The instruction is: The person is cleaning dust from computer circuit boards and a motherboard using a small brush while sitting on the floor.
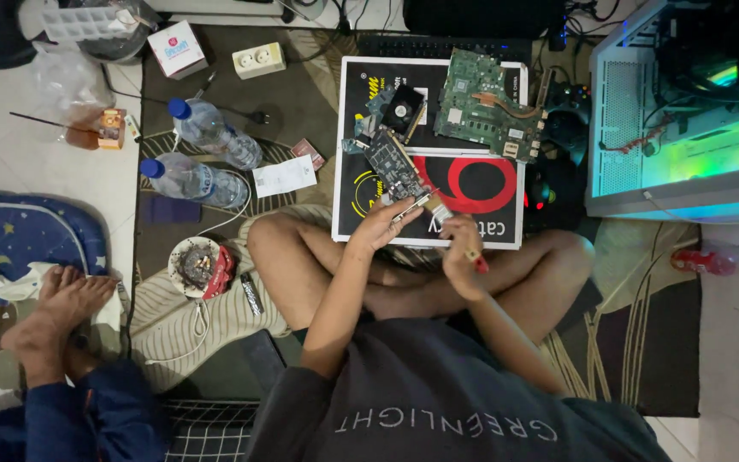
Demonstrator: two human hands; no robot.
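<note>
Dark rectangular expansion card (393,167) lies on the black box lid (472,224), its metal bracket pinched by the left hand (384,224); right hand (462,253) clasps a red-handled screwdriver (475,258), whose tip might slip and gouge the board.

A dark patterned rug (301,111) covers the floor. On it lie two plastic water bottles (207,154) with blue caps, a white power socket block (258,60), a small white paper (284,176), a round ashtray (194,263) and a flat black box (472,192). A green circuit board (489,107) lies on the box.
</note>
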